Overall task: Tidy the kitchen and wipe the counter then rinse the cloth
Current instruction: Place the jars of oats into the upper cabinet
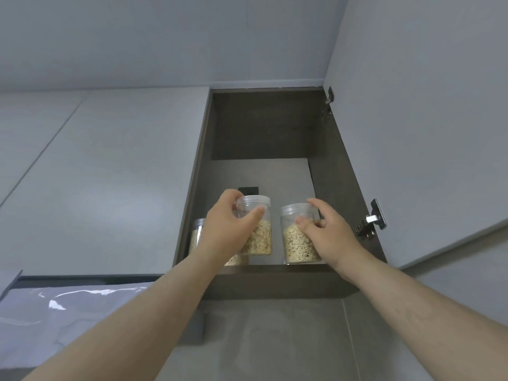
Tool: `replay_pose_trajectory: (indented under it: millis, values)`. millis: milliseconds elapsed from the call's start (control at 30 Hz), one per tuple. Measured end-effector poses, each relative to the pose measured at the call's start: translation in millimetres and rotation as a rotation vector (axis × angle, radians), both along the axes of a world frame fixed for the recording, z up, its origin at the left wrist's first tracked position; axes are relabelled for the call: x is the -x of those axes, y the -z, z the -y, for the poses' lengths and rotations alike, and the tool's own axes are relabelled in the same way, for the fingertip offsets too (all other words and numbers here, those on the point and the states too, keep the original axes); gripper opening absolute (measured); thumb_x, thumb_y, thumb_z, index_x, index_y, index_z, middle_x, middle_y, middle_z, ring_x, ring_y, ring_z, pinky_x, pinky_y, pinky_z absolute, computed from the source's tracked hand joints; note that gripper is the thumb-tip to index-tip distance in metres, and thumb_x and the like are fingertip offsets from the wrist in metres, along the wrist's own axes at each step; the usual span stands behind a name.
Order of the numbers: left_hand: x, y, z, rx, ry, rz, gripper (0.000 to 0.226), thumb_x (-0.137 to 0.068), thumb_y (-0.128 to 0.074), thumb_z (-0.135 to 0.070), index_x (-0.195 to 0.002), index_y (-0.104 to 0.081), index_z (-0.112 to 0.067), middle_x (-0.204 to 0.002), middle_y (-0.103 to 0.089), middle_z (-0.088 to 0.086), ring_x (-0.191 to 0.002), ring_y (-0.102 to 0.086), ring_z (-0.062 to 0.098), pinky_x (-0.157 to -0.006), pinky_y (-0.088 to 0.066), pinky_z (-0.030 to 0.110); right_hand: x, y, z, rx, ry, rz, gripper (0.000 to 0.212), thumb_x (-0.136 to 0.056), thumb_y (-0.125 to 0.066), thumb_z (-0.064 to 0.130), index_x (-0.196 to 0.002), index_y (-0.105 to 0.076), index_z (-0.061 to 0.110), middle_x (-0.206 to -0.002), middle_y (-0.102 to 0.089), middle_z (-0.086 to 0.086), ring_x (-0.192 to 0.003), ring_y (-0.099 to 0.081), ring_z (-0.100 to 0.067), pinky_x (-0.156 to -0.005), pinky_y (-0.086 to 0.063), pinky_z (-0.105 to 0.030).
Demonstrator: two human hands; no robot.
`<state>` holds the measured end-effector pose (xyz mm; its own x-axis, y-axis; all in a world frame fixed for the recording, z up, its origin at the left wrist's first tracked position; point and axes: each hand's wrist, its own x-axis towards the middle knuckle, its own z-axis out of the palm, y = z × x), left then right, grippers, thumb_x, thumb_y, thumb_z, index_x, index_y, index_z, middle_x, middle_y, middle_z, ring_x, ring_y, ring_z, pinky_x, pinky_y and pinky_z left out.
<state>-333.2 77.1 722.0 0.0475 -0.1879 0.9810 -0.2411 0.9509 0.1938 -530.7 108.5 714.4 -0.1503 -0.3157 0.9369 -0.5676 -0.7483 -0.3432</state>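
- Tidying step, it seems: oat jars going into an open wall cabinet [264, 125].
- The left hand [222, 229] has its fingers and thumb wrapped round the left jar [258, 235].
- The right hand [327, 232] clasps the right jar [295, 243], at 3 o'clock of the left jar, on the shelf [275, 177].
- A third jar [196, 232] stands at 9 o'clock, partly hidden.
- Next, probably: seat both jars, release them, close the door [426, 133].
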Motion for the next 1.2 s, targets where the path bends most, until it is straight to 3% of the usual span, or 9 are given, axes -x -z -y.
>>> replay_pose_trajectory:
  millis: [133, 233, 467, 700, 833, 900, 967, 1067, 1200]
  values:
    - [5.3, -10.3, 9.5, 0.032, -0.122, 0.058, 0.035, -0.086, -0.067, -0.046, -0.109, -0.042, -0.037, -0.091, -0.049, -0.023, -0.081, -0.056, 0.002, -0.058, -0.041, 0.013, 12.8, -10.3, 20.7, -0.076, -0.005, -0.01, 0.057, -0.092, -0.064, 0.039, -0.144, -0.04, 0.039, -0.123, -0.063, -0.01, -0.11, -0.063, -0.023, -0.1, -0.05, -0.044]
    - [5.9, -20.5, 17.8, 0.071, -0.198, 0.1, 0.036, -0.085, -0.066, -0.049, -0.108, -0.042, -0.035, -0.093, -0.05, -0.023, -0.084, -0.055, 0.001, -0.063, -0.044, 0.015, 21.0, -15.8, 30.3, -0.146, -0.015, -0.03, 0.055, -0.095, -0.059, 0.04, -0.146, -0.037, 0.037, -0.113, -0.066, -0.004, -0.099, -0.067, -0.017, -0.093, -0.054, -0.038]
    - [16.6, -31.2, 31.6, 0.074, -0.239, 0.154, 0.037, -0.085, -0.067, -0.048, -0.109, -0.042, -0.033, -0.092, -0.05, -0.022, -0.082, -0.054, 0.001, -0.061, -0.042, 0.015, 27.4, -18.0, 36.1, -0.234, -0.051, -0.1, 0.062, -0.095, -0.061, 0.04, -0.149, -0.032, 0.037, -0.127, -0.06, 0.004, -0.1, -0.062, -0.006, -0.072, -0.048, -0.022]
    - [33.6, -27.4, 47.7, 0.101, -0.361, 0.185, 0.037, -0.081, -0.062, -0.058, -0.102, -0.043, -0.033, -0.09, -0.052, -0.018, -0.09, -0.056, 0.01, -0.085, -0.055, 0.04, 34.3, -15.5, 35.9, -0.216, -0.06, -0.06, 0.06, -0.098, -0.058, 0.026, -0.149, -0.032, 0.04, -0.13, -0.059, -0.004, -0.098, -0.063, -0.008, -0.06, -0.045, -0.016]
    - [35.9, -23.6, 55.3, 0.144, -0.472, 0.214, 0.035, -0.088, -0.054, -0.057, -0.105, -0.045, -0.027, -0.089, -0.052, -0.015, -0.086, -0.052, 0.004, -0.115, -0.03, 0.044, 32.3, -14.3, 38.5, -0.205, -0.013, -0.068, 0.06, -0.097, -0.054, 0.027, -0.149, -0.029, 0.043, -0.13, -0.057, -0.002, -0.104, -0.061, -0.013, -0.078, -0.052, -0.028]
    - [37.8, -21.8, 56.5, 0.195, -0.571, 0.219, 0.037, -0.091, -0.047, -0.059, -0.106, -0.045, -0.026, -0.09, -0.053, -0.014, -0.089, -0.053, 0.006, -0.12, -0.016, 0.045, 31.7, -14.5, 41.0, -0.209, 0.029, -0.084, 0.063, -0.094, -0.053, 0.032, -0.149, -0.026, 0.044, -0.134, -0.055, 0.002, -0.113, -0.058, -0.016, -0.098, -0.049, -0.039]
    - [37.9, -20.4, 59.3, 0.238, -0.65, 0.222, 0.038, -0.091, -0.041, -0.061, -0.106, -0.045, -0.026, -0.093, -0.052, -0.015, -0.096, -0.051, 0.01, -0.121, -0.014, 0.046, 30.9, -14.9, 40.8, -0.221, 0.057, -0.096, 0.063, -0.094, -0.051, 0.033, -0.15, -0.024, 0.044, -0.136, -0.053, 0.004, -0.118, -0.055, -0.017, -0.105, -0.044, -0.043]
    - [34.7, -20.6, 65.8, 0.274, -0.727, 0.218, 0.044, -0.09, -0.033, -0.067, -0.104, -0.048, -0.028, -0.094, -0.052, -0.016, -0.105, -0.048, 0.012, -0.121, -0.008, 0.046, 30.6, -13.7, 37.4, -0.236, 0.063, -0.111, 0.066, -0.094, -0.054, 0.031, -0.151, -0.023, 0.043, -0.136, -0.053, 0.003, -0.115, -0.055, -0.015, -0.102, -0.045, -0.038]
    - [29.5, -22.6, 74.8, 0.264, -0.783, 0.245, 0.055, -0.084, -0.018, -0.072, -0.098, -0.049, -0.029, -0.093, -0.059, -0.015, -0.103, -0.051, 0.011, -0.12, -0.007, 0.046, 27.8, -12.5, 30.6, -0.266, 0.029, -0.159, 0.081, -0.089, -0.063, 0.026, -0.152, -0.016, 0.046, -0.123, -0.053, 0.008, -0.1, -0.057, -0.005, -0.078, -0.044, -0.024]
